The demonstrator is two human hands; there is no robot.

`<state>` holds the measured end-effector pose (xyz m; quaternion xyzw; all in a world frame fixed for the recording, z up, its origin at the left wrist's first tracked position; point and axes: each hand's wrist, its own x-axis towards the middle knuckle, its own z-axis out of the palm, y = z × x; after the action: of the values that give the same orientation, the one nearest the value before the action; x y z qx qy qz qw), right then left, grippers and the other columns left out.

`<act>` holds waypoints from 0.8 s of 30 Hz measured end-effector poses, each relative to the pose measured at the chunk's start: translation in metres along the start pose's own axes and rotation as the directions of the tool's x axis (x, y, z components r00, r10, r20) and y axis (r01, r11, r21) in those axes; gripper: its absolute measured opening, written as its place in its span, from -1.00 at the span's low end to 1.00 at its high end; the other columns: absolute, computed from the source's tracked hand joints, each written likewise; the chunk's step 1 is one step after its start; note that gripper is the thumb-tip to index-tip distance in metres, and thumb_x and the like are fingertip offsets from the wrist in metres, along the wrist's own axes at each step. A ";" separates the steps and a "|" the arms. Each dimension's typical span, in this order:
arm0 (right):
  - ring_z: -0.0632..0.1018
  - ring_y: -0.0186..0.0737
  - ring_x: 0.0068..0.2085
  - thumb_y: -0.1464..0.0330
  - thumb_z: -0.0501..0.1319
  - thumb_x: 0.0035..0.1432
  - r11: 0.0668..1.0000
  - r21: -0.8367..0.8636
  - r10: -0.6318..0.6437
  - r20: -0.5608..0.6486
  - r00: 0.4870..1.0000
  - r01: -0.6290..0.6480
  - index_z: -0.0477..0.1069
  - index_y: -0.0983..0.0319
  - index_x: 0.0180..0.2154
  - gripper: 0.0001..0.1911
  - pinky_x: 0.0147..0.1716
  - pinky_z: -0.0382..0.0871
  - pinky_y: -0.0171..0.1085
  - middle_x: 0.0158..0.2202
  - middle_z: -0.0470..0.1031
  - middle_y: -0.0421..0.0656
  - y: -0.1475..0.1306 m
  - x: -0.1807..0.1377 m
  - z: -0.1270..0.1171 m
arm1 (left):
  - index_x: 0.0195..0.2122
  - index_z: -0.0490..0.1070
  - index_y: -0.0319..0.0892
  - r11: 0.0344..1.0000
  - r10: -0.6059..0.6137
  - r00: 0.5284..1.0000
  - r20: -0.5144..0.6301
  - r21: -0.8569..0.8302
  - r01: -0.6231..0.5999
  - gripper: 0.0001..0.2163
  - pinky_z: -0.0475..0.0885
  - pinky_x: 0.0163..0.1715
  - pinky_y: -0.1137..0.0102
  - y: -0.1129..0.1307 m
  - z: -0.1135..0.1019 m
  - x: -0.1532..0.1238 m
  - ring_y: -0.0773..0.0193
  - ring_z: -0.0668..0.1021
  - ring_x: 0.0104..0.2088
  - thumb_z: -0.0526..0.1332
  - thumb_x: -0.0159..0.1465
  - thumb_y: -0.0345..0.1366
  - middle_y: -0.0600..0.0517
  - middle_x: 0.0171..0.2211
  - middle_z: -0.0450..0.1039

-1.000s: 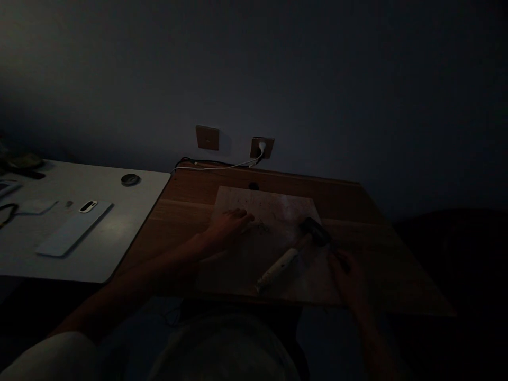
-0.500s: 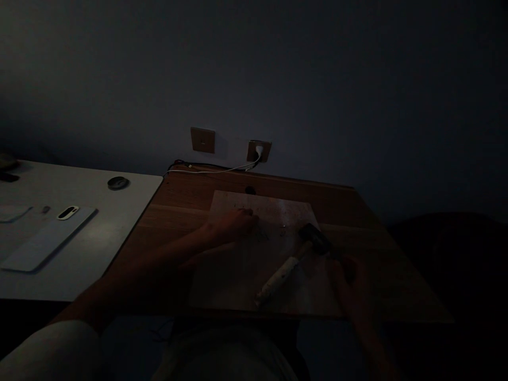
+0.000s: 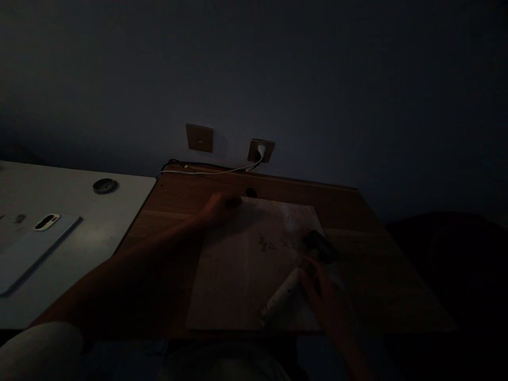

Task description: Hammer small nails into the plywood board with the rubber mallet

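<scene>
A pale wooden board point(image 3: 230, 286) lies flat on the brown table. My left hand point(image 3: 219, 209) is at its far left corner, fingers bent over the edge there, though darkness hides their tips. On the right part of the board rests a mallet with a dark head point(image 3: 318, 246) and a light, worn handle point(image 3: 280, 296) slanting toward me. My right hand point(image 3: 323, 288) has its thumb and fingers closed around the handle just below the head. Several small metal pieces, perhaps nails point(image 3: 266, 243), are scattered mid-board between my hands.
The room is very dim. To the left stands a white table point(image 3: 119, 203) carrying a round dark tin or lid point(image 3: 105, 186) and a pale flat panel with an oval opening point(image 3: 55, 233). Cables point(image 3: 206, 171) run along the wall to a socket point(image 3: 261, 151). A dark round shape fills the right.
My left hand has gone from above the small metal pieces to the board's far left corner. My right hand has moved left from beside the mallet head onto the handle.
</scene>
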<state>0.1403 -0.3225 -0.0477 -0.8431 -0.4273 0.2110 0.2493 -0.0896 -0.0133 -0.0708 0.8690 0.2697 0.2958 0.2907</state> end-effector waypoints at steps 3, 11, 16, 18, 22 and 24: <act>0.69 0.09 -0.04 -0.15 -0.02 0.35 0.999 -0.020 0.033 0.006 0.999 -0.032 0.35 0.09 0.30 -0.30 -0.10 0.53 -0.04 0.05 0.66 -0.02 -0.007 0.000 0.002 | -0.24 0.57 -0.21 0.999 -0.011 1.000 -0.007 -0.033 0.010 -0.85 0.44 -0.30 0.47 -0.003 -0.002 0.000 0.31 0.57 -0.34 0.27 0.17 -0.36 0.04 -0.31 0.58; 0.69 0.16 -0.04 -0.16 -0.04 0.34 0.994 -0.110 0.016 -0.034 0.999 -0.019 0.37 0.10 0.26 -0.31 -0.08 0.51 0.02 0.07 0.66 0.01 -0.015 0.000 0.003 | -0.24 0.59 -0.19 0.997 0.078 0.997 0.013 -0.010 -0.078 -0.86 0.46 -0.27 0.44 -0.009 -0.001 0.000 0.28 0.59 -0.32 0.29 0.17 -0.41 0.02 -0.28 0.60; 0.68 0.10 0.02 -0.16 -0.04 0.34 0.994 -0.107 0.013 -0.084 0.996 -0.022 0.38 0.11 0.26 -0.30 -0.02 0.53 -0.01 0.15 0.62 0.02 -0.014 0.000 0.008 | -0.21 0.58 -0.20 0.996 0.084 0.996 0.039 -0.010 -0.083 -0.86 0.45 -0.26 0.43 -0.009 -0.001 -0.005 0.27 0.60 -0.31 0.28 0.22 -0.38 0.01 -0.27 0.61; 0.70 0.12 -0.02 -0.18 -0.07 0.34 0.990 -0.135 0.022 -0.082 0.996 -0.033 0.37 0.12 0.27 -0.27 -0.06 0.53 0.00 0.14 0.62 0.04 -0.013 0.000 0.009 | -0.21 0.57 -0.19 0.996 0.087 0.995 0.043 -0.010 -0.086 -0.87 0.44 -0.27 0.42 -0.009 -0.001 -0.006 0.27 0.60 -0.32 0.29 0.23 -0.36 0.02 -0.30 0.61; 0.71 0.16 -0.07 -0.19 -0.09 0.35 0.980 -0.193 0.028 -0.070 0.997 -0.041 0.34 0.11 0.29 -0.26 -0.13 0.52 0.00 0.12 0.63 0.05 -0.014 -0.001 0.010 | -0.20 0.57 -0.19 0.993 0.116 0.993 0.034 0.000 -0.116 -0.87 0.45 -0.26 0.42 -0.010 0.000 -0.007 0.26 0.61 -0.31 0.28 0.24 -0.35 0.00 -0.28 0.62; 0.71 0.16 -0.09 -0.17 -0.10 0.37 0.975 -0.222 0.012 -0.080 0.997 -0.029 0.33 0.13 0.30 -0.26 -0.16 0.51 -0.02 0.08 0.65 0.06 -0.016 -0.001 0.010 | -0.20 0.58 -0.19 0.993 0.119 0.993 0.026 0.001 -0.119 -0.86 0.45 -0.24 0.41 -0.010 0.002 -0.007 0.26 0.61 -0.30 0.28 0.24 -0.35 0.00 -0.27 0.63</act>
<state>0.1238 -0.3128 -0.0454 -0.8777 -0.4295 0.1312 0.1673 -0.0960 -0.0111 -0.0812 0.8878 0.2140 0.3007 0.2749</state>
